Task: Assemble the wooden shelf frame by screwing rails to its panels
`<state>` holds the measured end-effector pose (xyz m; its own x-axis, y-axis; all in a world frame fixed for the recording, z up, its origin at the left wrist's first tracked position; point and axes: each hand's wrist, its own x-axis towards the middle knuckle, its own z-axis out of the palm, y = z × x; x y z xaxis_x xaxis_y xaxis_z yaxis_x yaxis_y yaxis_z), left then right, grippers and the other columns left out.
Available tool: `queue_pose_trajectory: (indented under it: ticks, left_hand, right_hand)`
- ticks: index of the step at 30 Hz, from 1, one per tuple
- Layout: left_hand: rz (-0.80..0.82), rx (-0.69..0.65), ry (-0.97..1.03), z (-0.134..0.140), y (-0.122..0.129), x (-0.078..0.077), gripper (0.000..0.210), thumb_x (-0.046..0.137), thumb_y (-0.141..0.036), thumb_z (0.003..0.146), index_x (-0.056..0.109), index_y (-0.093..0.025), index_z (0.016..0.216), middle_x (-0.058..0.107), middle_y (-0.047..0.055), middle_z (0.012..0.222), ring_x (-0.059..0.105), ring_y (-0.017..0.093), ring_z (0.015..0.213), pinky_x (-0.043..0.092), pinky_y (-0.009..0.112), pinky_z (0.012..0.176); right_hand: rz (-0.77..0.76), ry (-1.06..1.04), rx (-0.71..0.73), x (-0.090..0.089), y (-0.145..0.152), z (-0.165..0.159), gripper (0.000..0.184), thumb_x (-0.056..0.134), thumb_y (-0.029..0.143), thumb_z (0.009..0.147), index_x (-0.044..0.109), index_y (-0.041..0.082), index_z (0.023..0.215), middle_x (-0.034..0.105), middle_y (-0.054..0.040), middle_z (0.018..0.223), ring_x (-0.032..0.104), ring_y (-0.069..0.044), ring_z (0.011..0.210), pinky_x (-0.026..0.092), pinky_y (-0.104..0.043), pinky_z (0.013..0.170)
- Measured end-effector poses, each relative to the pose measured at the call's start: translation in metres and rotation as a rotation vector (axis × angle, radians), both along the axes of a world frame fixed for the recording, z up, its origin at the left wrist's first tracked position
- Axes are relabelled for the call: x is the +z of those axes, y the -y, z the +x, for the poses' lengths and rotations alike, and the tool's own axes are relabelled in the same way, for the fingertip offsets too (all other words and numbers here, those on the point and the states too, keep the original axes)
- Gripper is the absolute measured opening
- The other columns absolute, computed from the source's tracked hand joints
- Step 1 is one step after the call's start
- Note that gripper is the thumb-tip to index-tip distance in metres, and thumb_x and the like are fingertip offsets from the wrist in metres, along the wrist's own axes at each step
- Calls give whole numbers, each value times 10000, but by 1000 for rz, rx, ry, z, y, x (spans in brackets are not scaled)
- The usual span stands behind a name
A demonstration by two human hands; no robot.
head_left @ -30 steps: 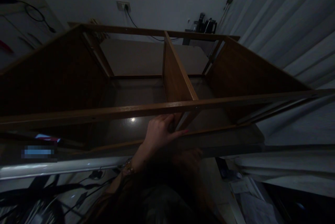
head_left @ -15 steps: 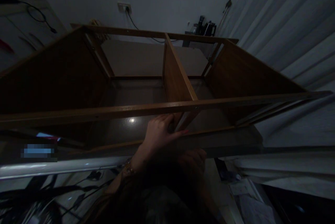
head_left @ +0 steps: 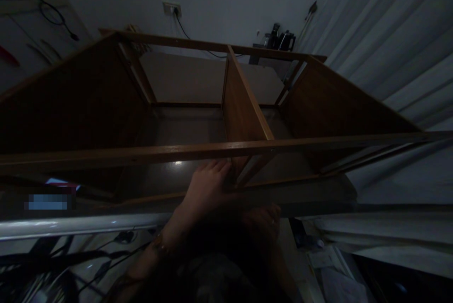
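A brown wooden cabinet frame [head_left: 138, 153], with no panel on its upper side, stands in front of me in dim light. An upright divider [head_left: 244, 114] splits it in two. My left hand [head_left: 205, 189] reaches below the front rail, fingers stretched toward the divider's near left edge; its thumb is smeared, and I cannot tell if the fingertips touch the wood. Just right of that hand is the divider's front post [head_left: 249, 171]. In shadow before the frame, my right hand [head_left: 264, 222] is curled, and anything inside it is hidden.
The frame rests on a grey tabletop [head_left: 332, 192]. Cables [head_left: 106, 270] and dark gear lie below left. A white curtain [head_left: 399, 57] hangs at right. Behind stand a dark kettle [head_left: 286, 41] and a wall socket [head_left: 171, 9] with a plugged-in cord.
My left hand has slid a little left, and its thumb has come off the front post. The right hand stays nearly where it was. The view has shifted slightly.
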<state>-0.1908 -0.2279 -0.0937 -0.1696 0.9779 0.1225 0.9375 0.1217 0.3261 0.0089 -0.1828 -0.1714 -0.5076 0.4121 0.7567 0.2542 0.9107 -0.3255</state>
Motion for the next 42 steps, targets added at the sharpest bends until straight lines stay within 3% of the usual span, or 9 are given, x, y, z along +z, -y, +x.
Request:
queue_pose_trajectory:
  ticks: [5, 12, 18, 24, 30, 42]
  left_hand:
    - [-80, -20, -27, 1, 2, -7, 467, 691, -559, 783, 600, -165, 1016, 685, 90, 1070, 615, 305, 1018, 514, 428, 822]
    - [-80, -23, 42, 2, -2, -7, 384, 686, -472, 823, 612, -171, 1049, 687, 90, 1109, 631, 290, 1024, 522, 429, 865]
    - [-125, -38, 145, 2, -1, -8, 346, 651, -398, 867, 607, -197, 1145, 684, 80, 1155, 646, 264, 1053, 528, 384, 893]
    - [-154, -55, 201, 4, 0, -8, 252, 610, -329, 898, 621, -209, 1119, 688, 61, 1132, 673, 232, 986, 540, 336, 837]
    - [-126, -82, 224, 5, 0, -11, 187, 567, -331, 926, 624, -231, 1073, 685, 34, 1093, 667, 217, 970, 536, 312, 792]
    - [-130, -110, 132, 2, 2, -8, 229, 602, -350, 907, 607, -197, 1078, 675, 53, 1102, 652, 234, 977, 530, 322, 791]
  right_hand:
    - [-20, -12, -18, -2, -3, 4, 142, 563, 206, 939, 620, 259, 820, 639, 46, 652, 549, -140, 669, 372, -333, 778]
    - [-34, -43, 7, 2, -5, 6, 107, 582, 210, 924, 631, 263, 846, 658, 41, 688, 567, -141, 673, 390, -341, 790]
    - [-45, 14, 37, 9, -6, 3, 117, 554, 221, 956, 621, 239, 863, 667, 28, 710, 565, -140, 682, 392, -339, 799]
    - [-3, -30, 60, 10, -11, 0, 121, 569, 234, 951, 621, 232, 841, 656, 25, 686, 557, -136, 656, 391, -324, 766]
    - [-67, 40, 31, 7, -7, 6, 98, 572, 203, 925, 623, 266, 870, 672, 39, 712, 579, -141, 675, 396, -341, 787]
    - [6, 27, 34, 6, -9, 10, 89, 579, 219, 942, 606, 256, 865, 668, 51, 693, 562, -136, 657, 404, -329, 761]
